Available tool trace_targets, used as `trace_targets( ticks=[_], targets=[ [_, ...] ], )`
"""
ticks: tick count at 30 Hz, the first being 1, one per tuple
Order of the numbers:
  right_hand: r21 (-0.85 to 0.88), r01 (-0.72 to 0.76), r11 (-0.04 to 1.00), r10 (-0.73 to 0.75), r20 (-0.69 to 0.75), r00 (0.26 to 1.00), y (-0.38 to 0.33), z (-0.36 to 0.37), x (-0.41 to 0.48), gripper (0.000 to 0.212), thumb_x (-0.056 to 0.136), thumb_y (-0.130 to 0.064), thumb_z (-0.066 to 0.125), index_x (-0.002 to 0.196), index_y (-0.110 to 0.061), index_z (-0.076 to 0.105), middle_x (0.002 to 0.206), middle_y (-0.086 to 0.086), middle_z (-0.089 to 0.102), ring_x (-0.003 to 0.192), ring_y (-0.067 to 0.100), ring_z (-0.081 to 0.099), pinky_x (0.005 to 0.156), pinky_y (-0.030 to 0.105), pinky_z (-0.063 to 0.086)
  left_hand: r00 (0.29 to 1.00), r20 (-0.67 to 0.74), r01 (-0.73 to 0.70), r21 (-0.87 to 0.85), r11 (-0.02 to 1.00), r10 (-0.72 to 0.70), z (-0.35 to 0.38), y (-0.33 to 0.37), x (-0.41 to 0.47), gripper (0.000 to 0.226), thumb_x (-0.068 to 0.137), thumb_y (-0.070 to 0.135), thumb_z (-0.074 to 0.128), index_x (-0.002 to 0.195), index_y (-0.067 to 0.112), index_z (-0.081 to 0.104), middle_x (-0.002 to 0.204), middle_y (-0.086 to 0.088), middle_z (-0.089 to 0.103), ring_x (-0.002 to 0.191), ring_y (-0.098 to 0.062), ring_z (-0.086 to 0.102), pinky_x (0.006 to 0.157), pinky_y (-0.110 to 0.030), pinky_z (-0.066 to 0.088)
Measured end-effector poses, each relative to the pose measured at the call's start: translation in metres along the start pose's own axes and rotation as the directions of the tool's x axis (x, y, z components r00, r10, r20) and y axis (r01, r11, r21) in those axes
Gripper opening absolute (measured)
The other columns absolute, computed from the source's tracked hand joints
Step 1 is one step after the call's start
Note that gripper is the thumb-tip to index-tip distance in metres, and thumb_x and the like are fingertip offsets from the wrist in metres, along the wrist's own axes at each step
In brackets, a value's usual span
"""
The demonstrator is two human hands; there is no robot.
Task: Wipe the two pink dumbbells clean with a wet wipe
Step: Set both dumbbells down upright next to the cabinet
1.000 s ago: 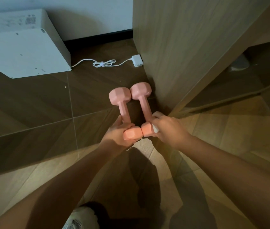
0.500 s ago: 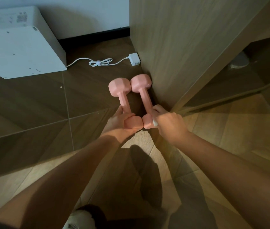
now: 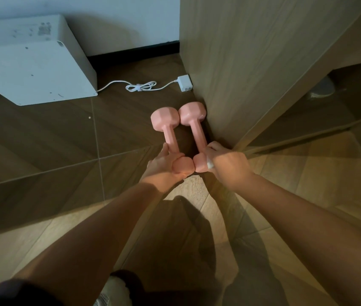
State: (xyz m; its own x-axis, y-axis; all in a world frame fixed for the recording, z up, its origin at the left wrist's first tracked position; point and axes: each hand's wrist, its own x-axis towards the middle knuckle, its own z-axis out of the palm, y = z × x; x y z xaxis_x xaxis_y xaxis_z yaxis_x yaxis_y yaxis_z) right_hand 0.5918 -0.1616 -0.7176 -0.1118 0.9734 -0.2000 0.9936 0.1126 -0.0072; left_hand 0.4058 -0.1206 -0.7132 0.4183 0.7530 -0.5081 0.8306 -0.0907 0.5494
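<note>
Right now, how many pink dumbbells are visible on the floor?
2. The left dumbbell lies with its near end held by the left hand; the right dumbbell lies beside it, by the wooden panel, held by the right hand.

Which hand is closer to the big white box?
Left. The left hand, holding the left dumbbell, is on the side toward the white box, well apart. The right hand, holding the wet wipe, is farther, by the wooden panel.
</note>
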Motion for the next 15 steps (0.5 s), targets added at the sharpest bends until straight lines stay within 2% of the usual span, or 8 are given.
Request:
trace_targets(
  ticks=[3, 5, 6, 8, 10, 12, 14, 15],
  targets=[
    [0.104, 0.002, 0.995, -0.007, 0.05, 0.999, 0.005, -0.009, -0.008, 0.044, 0.091, -0.021, 0.067, 0.133, -0.018, 0.054, 0.136, -0.004, 0.052, 0.091, 0.019, 0.069, 0.079, 0.029, 0.058, 1.0, 0.005, 0.007, 0.042, 0.999, -0.007, -0.002, 0.002, 0.0, 0.051, 0.091, 0.028, 0.065, 0.14, 0.029, 0.049, 0.16, -0.006, 0.021, 0.141, -0.033, 0.035, 0.116, -0.052, 0.03],
    [0.309, -0.093, 0.947, 0.074, 0.071, 0.995, 0.007, -0.023, -0.025, 0.043, 0.092, -0.024, 0.064, 0.134, -0.02, 0.053, 0.134, -0.006, 0.054, 0.101, 0.015, 0.065, 0.084, 0.026, 0.054, 1.0, 0.011, 0.013, 0.071, 0.997, -0.014, -0.003, 0.005, -0.002, 0.056, 0.089, 0.026, 0.067, 0.14, 0.03, 0.047, 0.161, -0.005, 0.018, 0.141, -0.034, 0.034, 0.114, -0.053, 0.032],
    [0.456, -0.169, 0.874, 0.134, 0.108, 0.985, 0.008, -0.032, -0.036, 0.046, 0.093, -0.023, 0.064, 0.136, -0.021, 0.049, 0.129, -0.007, 0.055, 0.104, 0.012, 0.062, 0.086, 0.025, 0.052, 1.0, 0.019, 0.019, 0.082, 0.996, -0.021, -0.003, 0.007, -0.006, 0.063, 0.088, 0.025, 0.068, 0.145, 0.03, 0.041, 0.163, -0.005, 0.014, 0.143, -0.033, 0.032, 0.115, -0.054, 0.031],
    [0.712, -0.338, 0.615, 0.211, 0.264, 0.941, 0.009, -0.05, -0.058, 0.046, 0.095, -0.019, 0.06, 0.136, -0.023, 0.039, 0.117, -0.007, 0.054, 0.097, 0.008, 0.058, 0.077, 0.022, 0.051, 0.997, 0.034, 0.062, 0.109, 0.992, -0.066, -0.006, 0.012, -0.017, 0.078, 0.088, 0.023, 0.069, 0.153, 0.027, 0.025, 0.165, -0.003, 0.007, 0.15, -0.028, 0.017, 0.116, -0.055, 0.027],
    [0.775, -0.479, 0.413, 0.244, 0.412, 0.878, 0.01, -0.068, -0.074, 0.028, 0.1, -0.021, 0.052, 0.124, -0.022, 0.039, 0.106, -0.002, 0.051, 0.087, 0.008, 0.054, 0.068, 0.022, 0.047, 0.994, 0.018, 0.102, 0.122, 0.987, -0.105, -0.012, 0.016, -0.031, 0.079, 0.089, 0.024, 0.067, 0.155, 0.024, 0.021, 0.164, -0.002, 0.012, 0.152, -0.024, 0.005, 0.116, -0.057, 0.023],
    [0.778, -0.576, 0.252, 0.273, 0.513, 0.813, 0.007, -0.087, -0.087, 0.018, 0.103, -0.027, 0.046, 0.119, -0.022, 0.04, 0.105, 0.0, 0.048, 0.087, 0.011, 0.052, 0.068, 0.025, 0.048, 0.994, -0.002, 0.112, 0.08, 0.991, -0.112, -0.021, 0.02, -0.048, 0.071, 0.087, 0.026, 0.065, 0.149, 0.023, 0.032, 0.157, -0.003, 0.029, 0.147, -0.026, 0.024, 0.114, -0.055, 0.03],
    [0.783, -0.617, 0.08, 0.282, 0.576, 0.768, 0.001, -0.107, -0.102, 0.025, 0.104, -0.031, 0.043, 0.127, -0.02, 0.045, 0.113, 0.002, 0.05, 0.094, 0.014, 0.056, 0.073, 0.025, 0.052, 0.995, -0.001, 0.097, 0.058, 0.994, -0.097, -0.034, 0.029, -0.068, 0.059, 0.086, 0.027, 0.065, 0.141, 0.024, 0.044, 0.143, -0.002, 0.046, 0.131, -0.025, 0.048, 0.107, -0.047, 0.041],
    [0.79, -0.613, 0.013, 0.297, 0.583, 0.757, -0.004, -0.118, -0.111, 0.028, 0.103, -0.033, 0.045, 0.128, -0.019, 0.05, 0.116, 0.002, 0.054, 0.099, 0.017, 0.059, 0.077, 0.026, 0.054, 0.996, 0.012, 0.091, 0.046, 0.995, -0.092, -0.04, 0.035, -0.08, 0.054, 0.088, 0.028, 0.065, 0.138, 0.022, 0.048, 0.137, -0.002, 0.052, 0.124, -0.023, 0.053, 0.102, -0.041, 0.045]
  ],
)
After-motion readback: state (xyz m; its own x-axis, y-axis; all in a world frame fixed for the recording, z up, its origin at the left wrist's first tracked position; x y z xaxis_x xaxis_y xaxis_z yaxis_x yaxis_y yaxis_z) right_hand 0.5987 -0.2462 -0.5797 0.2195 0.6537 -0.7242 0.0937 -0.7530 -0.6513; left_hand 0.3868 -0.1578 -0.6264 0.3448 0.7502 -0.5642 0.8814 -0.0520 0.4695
